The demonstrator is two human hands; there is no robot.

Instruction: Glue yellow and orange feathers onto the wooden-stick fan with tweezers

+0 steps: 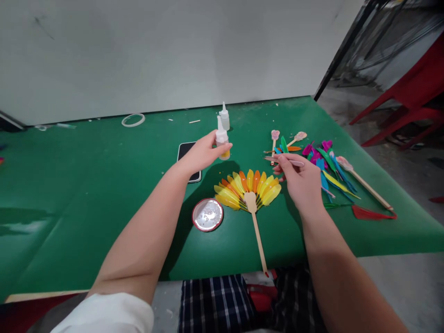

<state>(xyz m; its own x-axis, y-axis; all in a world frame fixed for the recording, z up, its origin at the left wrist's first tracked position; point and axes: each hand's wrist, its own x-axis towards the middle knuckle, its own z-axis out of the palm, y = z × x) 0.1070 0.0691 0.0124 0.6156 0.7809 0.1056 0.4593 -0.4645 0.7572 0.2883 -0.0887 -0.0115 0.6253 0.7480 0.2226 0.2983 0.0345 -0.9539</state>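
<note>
My left hand (204, 151) is wrapped round a small white glue bottle (222, 138) with a pointed nozzle, beyond the feather fan. A second nozzle bottle (225, 119) stands just behind it. In my right hand (300, 178) is a pair of pale tweezers (289, 161), tips pointing left. Between my forearms lies a fan of yellow and orange feathers (256, 182), spread in a half circle on a wooden handle (258, 236). Left of the fan sits a round red-rimmed lid (208, 214) with shiny residue inside.
A phone (185, 150) lies beside my left wrist. Loose blue, green and purple feathers (322, 157) and wooden fan handles (367, 185) lie at the right, near a red tassel (373, 213). A clear ring (133, 120) rests by the wall. A red chair (409, 92) stands right.
</note>
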